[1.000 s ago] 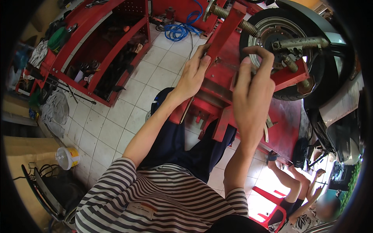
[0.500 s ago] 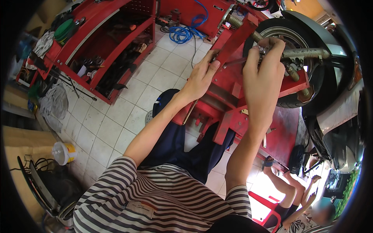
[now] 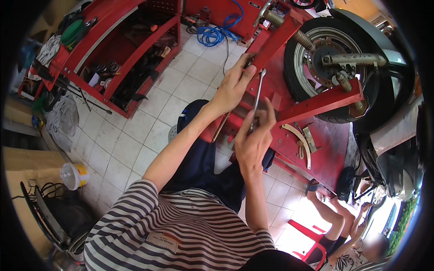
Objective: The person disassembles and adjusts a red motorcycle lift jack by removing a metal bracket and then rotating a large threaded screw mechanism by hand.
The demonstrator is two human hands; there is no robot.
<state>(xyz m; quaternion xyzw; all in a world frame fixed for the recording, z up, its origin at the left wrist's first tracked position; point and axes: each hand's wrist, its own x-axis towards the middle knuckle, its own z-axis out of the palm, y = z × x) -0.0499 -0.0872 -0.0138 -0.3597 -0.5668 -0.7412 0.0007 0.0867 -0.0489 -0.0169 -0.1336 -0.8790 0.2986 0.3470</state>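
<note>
My left hand [image 3: 234,88] is closed at the near end of a red steel bar [image 3: 275,49], its thumb bent over the near side; a dark part shows between thumb and fingers. In my right hand [image 3: 255,144] is a slim silver wrench [image 3: 258,92], its upper end close to the bar and to my left thumb. Thumb and fingers pinch its lower end, with the index finger raised. The bar belongs to a red wheel clamp around a motorbike's wheel [image 3: 296,86]. A second red bar [image 3: 316,103] with a threaded bolt [image 3: 342,82] runs along the wheel's near side.
A red tool cart [image 3: 118,83] stands at left, a blue hose [image 3: 210,36] behind. Several small metal pieces, one a curved strip [image 3: 302,143], lie on the red lift platform [image 3: 332,153]. A white bucket [image 3: 74,176] is on the floor. Another person sits on a red chair [image 3: 312,239], lower right.
My right hand has come away from the wheel, down and left toward me, and the wrench now stands more upright in it. My left hand stays at the bar's end.
</note>
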